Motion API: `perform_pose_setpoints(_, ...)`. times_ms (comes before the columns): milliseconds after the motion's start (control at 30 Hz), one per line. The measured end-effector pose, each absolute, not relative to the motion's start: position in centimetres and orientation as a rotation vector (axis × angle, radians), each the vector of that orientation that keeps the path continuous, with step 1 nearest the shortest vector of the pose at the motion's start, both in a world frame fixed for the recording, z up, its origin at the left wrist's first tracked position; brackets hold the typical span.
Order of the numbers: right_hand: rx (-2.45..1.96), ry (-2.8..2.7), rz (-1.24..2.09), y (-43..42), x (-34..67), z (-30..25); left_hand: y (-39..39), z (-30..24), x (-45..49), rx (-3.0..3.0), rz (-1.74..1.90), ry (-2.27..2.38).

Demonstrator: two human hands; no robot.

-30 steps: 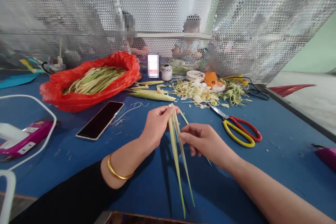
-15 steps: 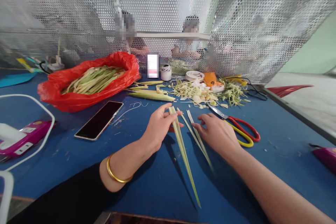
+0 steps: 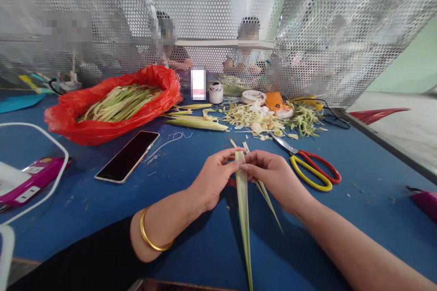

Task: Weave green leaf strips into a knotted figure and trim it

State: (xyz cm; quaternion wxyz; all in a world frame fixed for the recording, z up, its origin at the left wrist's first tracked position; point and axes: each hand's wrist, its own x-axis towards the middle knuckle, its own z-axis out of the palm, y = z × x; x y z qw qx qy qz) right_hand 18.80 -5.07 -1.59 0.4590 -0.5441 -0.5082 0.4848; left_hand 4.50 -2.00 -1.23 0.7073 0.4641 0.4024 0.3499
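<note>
A long pale-green leaf strip (image 3: pixel 242 204) hangs down from between my hands, its wide end up and its tip pointing toward me. My left hand (image 3: pixel 218 175) pinches the wide end from the left, thumb in front. From the right, my right hand (image 3: pixel 269 175) pinches the same end, thumb and fingertips closed on it. Thinner leaf strips (image 3: pixel 272 205) lie on the table, partly covered by my right hand. Scissors (image 3: pixel 312 166) with one red and one yellow handle rest just right of that hand.
A red plastic bag (image 3: pixel 68 122) full of leaf strips stands at left, behind a phone (image 3: pixel 128 157). Husk leaves (image 3: pixel 198 122) and trimmed scraps (image 3: pixel 254 120) lie at the back. A purple power strip (image 3: pixel 37 177) sits far left. Behind a perforated metal screen (image 3: pixel 211 13) two people sit.
My right hand has left the thin strips on the table and moved left to grip the leaf strip's top. My left hand has shifted right and slightly nearer, with the strip now hanging straighter.
</note>
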Motion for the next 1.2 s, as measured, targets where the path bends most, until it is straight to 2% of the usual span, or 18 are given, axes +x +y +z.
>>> perform_pose_setpoints(267,-1.342,-1.09,1.167,-5.0,19.0,-1.4,-1.4,-1.0,4.2,1.334,0.897,1.017)
perform_pose_setpoints(567,-1.326,-1.007,1.207,-5.1,18.8,-1.4,-1.0,-1.4,3.9,1.523,0.904,0.916)
perform_pose_setpoints(1000,-1.326,-1.097,1.105,-5.2,18.5,-1.7,-0.5,-1.3,4.0,1.091,0.897,0.973)
perform_pose_setpoints(1200,-1.343,-1.156,1.022,-5.2,18.7,-2.1,-1.0,-1.3,4.1,1.148,0.877,0.972)
